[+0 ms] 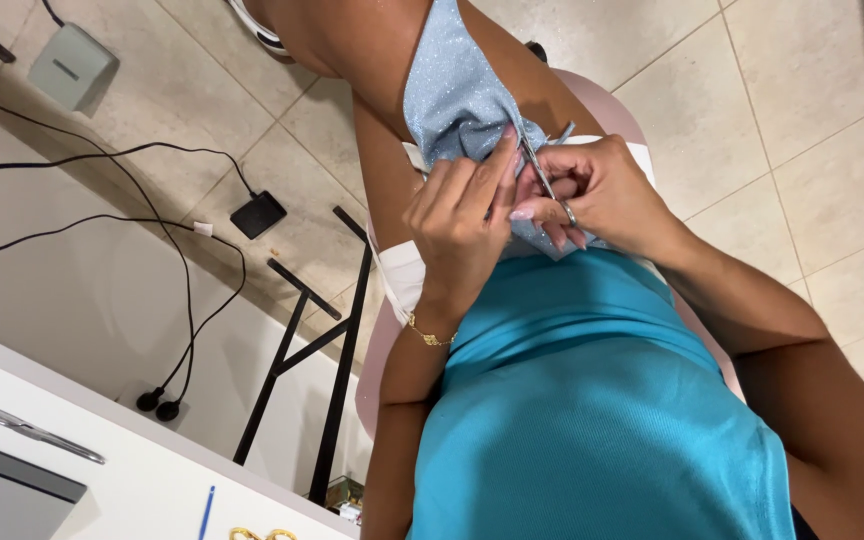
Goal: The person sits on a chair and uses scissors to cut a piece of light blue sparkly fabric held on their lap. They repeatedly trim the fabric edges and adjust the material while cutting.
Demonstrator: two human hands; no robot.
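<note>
Sparkly light-blue fabric [455, 95] hangs in the upper middle of the view, a long strip whose long axis runs from the far top edge down toward the hands, its lower end bunched between them just above the lap. Below it a bright turquoise garment [592, 400] covers the lap and fills the near right of the scene, and behind the hands a pale pink chair seat [377, 360] shows at its left edge. Beige floor tiles [752, 110] spread across the far side. A white table [102, 450] cuts across the near left corner, with black folding legs [302, 350] beside it. On the floor at far left sit a small grey box [72, 65] and a flat black square adapter [258, 214], both plain, with black cables [152, 250] looping between them; a small white tag is wrapped on one cable. Large steel scissors [12, 418] lie on the table at the near left edge. The left hand [462, 215] pinches the fabric's lower edge between fingers and thumb, a thin gold bracelet [430, 337] on its wrist. The right hand [597, 190], wearing a ring, is closed around small metal scissors [542, 165], whose blades point up and left into the cloth.
</note>
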